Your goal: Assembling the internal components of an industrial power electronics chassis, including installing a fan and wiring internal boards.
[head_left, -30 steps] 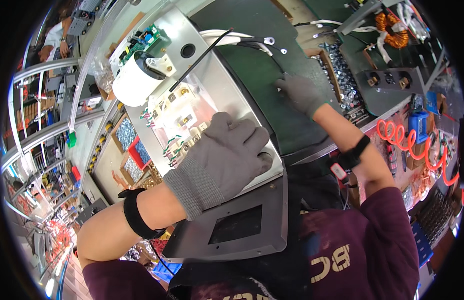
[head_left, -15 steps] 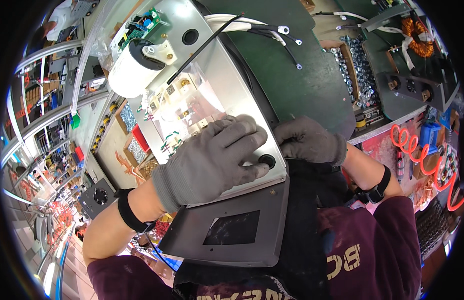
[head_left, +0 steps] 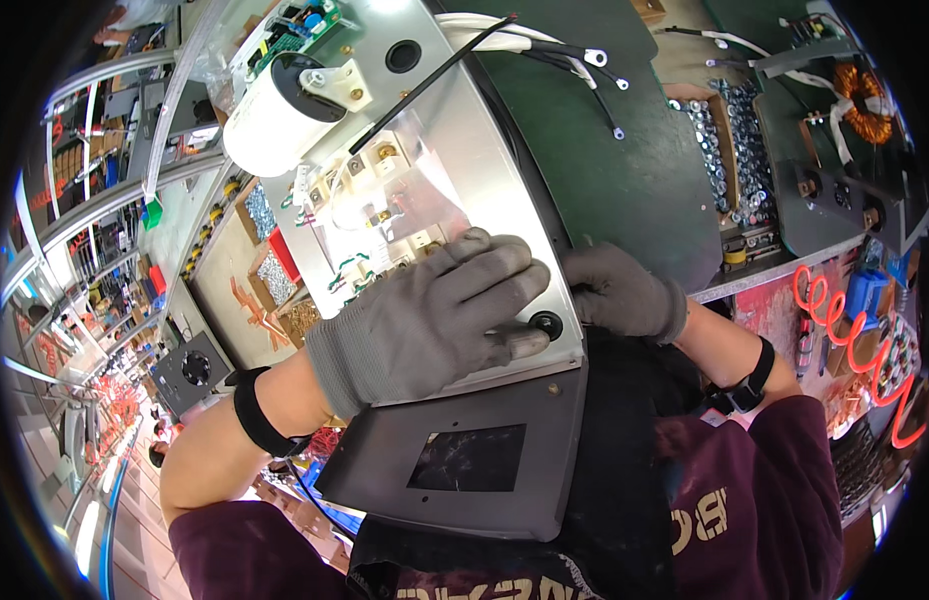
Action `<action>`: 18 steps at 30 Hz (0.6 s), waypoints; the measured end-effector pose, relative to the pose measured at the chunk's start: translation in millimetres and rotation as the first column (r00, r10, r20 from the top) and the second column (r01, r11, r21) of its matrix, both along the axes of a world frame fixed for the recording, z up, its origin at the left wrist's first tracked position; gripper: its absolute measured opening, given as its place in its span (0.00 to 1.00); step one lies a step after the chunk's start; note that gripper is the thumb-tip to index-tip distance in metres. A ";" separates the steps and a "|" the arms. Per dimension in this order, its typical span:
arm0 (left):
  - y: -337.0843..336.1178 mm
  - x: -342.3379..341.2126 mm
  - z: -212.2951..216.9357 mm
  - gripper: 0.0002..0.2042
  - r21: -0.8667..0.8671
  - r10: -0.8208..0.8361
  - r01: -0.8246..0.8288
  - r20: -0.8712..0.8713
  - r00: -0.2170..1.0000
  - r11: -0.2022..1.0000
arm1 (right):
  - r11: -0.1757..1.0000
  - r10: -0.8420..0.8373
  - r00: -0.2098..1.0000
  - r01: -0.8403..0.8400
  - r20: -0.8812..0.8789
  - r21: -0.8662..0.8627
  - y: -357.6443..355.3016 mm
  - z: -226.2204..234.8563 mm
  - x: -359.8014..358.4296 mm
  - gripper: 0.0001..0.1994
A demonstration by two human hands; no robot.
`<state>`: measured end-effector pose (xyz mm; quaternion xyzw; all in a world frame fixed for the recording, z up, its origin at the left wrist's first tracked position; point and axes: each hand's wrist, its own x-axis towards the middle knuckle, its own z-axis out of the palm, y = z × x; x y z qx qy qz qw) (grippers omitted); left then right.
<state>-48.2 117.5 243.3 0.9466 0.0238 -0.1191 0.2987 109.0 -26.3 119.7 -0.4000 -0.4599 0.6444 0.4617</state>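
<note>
One open metal case (head_left: 489, 175) lies centrally beneath the left hand (head_left: 444, 315), fingers loosely extended; the right hand (head_left: 626, 290) curls at its edge, grip unclear. Inside, the white cylinder (head_left: 269, 135) appears mounted; cable ends (head_left: 595, 58) lie unattached.

2 matt cloth gloves (head_left: 434, 315) (head_left: 624, 290) (ribbed cuffs (head_left: 334, 362)); shiny metal panel (head_left: 499, 180); matt dark cover (head_left: 369, 462).

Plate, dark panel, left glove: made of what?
Plate: probably bare metal, satin silver, by its bright sheen.
Dark panel: likely painted metal, matte grey; thin sheet, even colour.
Left glove: matte grey knit by its ribbed cuff; any coating unclear.
</note>
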 end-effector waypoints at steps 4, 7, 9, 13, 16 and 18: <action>3.9 -2.4 -4.8 0.13 -0.007 -0.060 0.061 0.052 0.997 0.998 | 0.978 -0.135 0.990 0.139 -0.039 0.156 0.9 -8.8 -8.3 0.12; 6.2 0.2 -5.1 0.12 0.071 -0.157 0.149 0.134 0.978 0.986 | 0.982 -0.178 0.969 0.187 -0.172 0.037 -3.2 -8.0 -15.2 0.10; 6.2 1.8 -5.8 0.11 0.118 -0.199 0.181 0.175 0.964 0.976 | 0.985 -0.173 0.969 0.166 -0.175 -0.054 -7.6 -4.5 -13.5 0.09; 4.1 0.6 -8.2 0.11 0.073 -0.155 0.146 0.141 0.978 0.987 | 0.971 -0.183 0.944 0.130 -0.275 -0.202 -13.8 -9.1 -13.7 0.06; 5.8 0.4 -6.9 0.14 -0.003 -0.109 0.110 0.104 0.989 0.994 | 0.975 -0.148 0.899 0.064 -0.412 -0.212 -13.6 -14.6 -9.9 0.06; 7.5 1.4 -4.6 0.16 -0.002 -0.120 0.121 0.090 0.989 0.993 | 0.981 -0.158 0.878 0.086 -0.451 -0.175 -10.8 -15.4 -11.8 0.06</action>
